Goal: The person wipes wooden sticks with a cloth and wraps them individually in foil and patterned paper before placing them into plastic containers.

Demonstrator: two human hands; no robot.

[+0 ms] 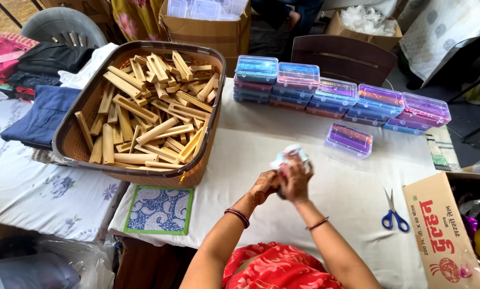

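Both hands work together over the middle of the table [325,214], which is covered with a white cloth. The left hand [265,185] and the right hand [296,179] are pressed close, fingers curled around a small crumpled white wrapping [290,156] that sticks out above them.

In my judgement the wrapping may slip or tear, because the hold is only with fingertips and the material looks thin. The single purple-lidded box [349,139] sits alone near the far right of the table, and the scissors [393,213] lie close to the right edge; an elbow could push either one. The basket of wooden pieces [143,112] hangs over the left edge a little.

What is inside the wrapping is hidden by the fingers. The cardboard box [438,230] at the right corner is cut off.
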